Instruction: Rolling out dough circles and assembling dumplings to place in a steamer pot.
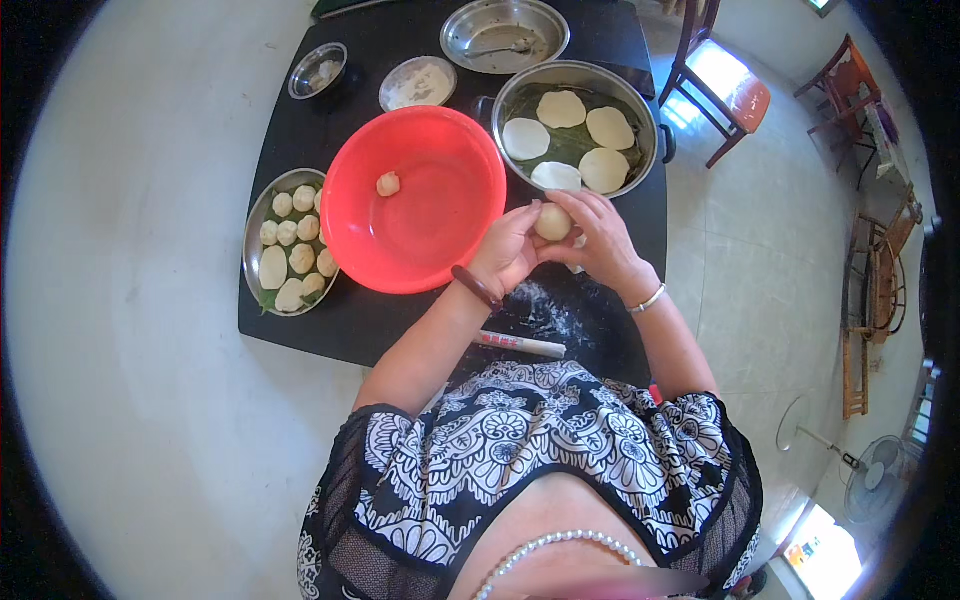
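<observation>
Between my two hands is a round ball of dough [553, 223], near the lower edge of the steel pot. My left hand [511, 247] cups it from the left, and my right hand [592, 236] curls round it from the right. Flat dough discs [561, 110] lie on green leaves in the steel pot [498, 120]. One small dough lump [388, 184] sits in the red plastic basin [352, 255]. At the left, an oval metal tray [252, 217] holds several dough balls [301, 259] and a few flatter pieces on leaves, partly hidden by the basin.
Behind the basin stand a bowl of white flour [418, 86], a small metal bowl [318, 71] and a large metal bowl [454, 37] with a spoon. White powder [551, 311] and a pale cylindrical roll [523, 343] lie on the black table [300, 341]. A wooden chair [716, 90] stands right.
</observation>
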`<state>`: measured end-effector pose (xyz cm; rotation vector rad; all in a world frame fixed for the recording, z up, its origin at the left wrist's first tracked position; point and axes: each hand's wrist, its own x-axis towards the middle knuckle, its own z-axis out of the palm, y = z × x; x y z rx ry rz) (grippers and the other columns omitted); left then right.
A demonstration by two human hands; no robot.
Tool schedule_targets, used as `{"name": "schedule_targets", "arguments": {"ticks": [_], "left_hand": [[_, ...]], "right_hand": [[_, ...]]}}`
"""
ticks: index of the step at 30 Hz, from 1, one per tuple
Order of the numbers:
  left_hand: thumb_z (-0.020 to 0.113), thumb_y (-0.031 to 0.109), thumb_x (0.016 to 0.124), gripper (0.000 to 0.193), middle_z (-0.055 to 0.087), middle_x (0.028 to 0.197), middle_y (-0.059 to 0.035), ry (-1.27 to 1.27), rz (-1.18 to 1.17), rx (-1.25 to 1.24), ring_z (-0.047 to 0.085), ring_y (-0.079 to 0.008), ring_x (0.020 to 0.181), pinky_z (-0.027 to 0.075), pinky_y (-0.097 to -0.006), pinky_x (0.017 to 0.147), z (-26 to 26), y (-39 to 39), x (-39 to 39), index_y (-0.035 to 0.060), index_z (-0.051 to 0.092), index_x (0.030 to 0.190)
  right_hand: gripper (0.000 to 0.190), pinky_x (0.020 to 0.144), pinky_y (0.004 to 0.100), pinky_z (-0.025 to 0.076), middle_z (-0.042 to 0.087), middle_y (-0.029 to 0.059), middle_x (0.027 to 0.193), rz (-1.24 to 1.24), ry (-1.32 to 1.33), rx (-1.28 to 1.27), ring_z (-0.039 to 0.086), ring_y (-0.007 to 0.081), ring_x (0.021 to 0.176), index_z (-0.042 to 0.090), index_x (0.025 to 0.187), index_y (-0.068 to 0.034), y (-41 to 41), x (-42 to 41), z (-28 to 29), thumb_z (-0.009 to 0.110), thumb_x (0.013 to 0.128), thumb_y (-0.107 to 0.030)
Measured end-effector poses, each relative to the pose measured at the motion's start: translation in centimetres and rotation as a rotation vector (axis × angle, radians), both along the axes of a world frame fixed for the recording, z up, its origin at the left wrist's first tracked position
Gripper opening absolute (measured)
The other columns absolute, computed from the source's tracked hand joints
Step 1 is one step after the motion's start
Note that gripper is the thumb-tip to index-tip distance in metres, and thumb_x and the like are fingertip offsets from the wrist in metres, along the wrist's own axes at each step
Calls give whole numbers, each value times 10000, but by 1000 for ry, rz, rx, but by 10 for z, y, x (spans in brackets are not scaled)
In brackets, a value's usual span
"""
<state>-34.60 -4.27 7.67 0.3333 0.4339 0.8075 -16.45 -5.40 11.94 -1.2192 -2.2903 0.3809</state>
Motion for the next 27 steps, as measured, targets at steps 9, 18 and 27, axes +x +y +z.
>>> {"name": "schedule_targets", "arguments": {"ticks": [9,18,27], "left_hand": [[393,413,1093,488,626,1276,-159,-56,12,-99,615,-289,1200,507,-442,1032,6,2,-1,23,518,1358],[379,421,1090,490,608,1320,-131,-219,255,-162,582,-276,1227,447,-458,1087,-10,-10,15,38,548,1343],[334,398,1101,487,575,1371,-162,-151,129,-119,536,-327,1294,404,-500,1136,-5,3,6,23,506,1361]], "right_hand": [[557,1101,475,421,687,121,1196,-36,54,74,637,307,1145,590,1333,-105,3,3,-3,773,827,-252],[488,1131,492,375,707,107,1173,-160,157,149,653,262,1141,640,1262,-106,-6,-16,-15,779,818,-252],[580,1203,412,257,407,207,1562,-79,747,-234,369,311,1470,343,1550,-20,19,-20,3,412,1009,-217]]}}
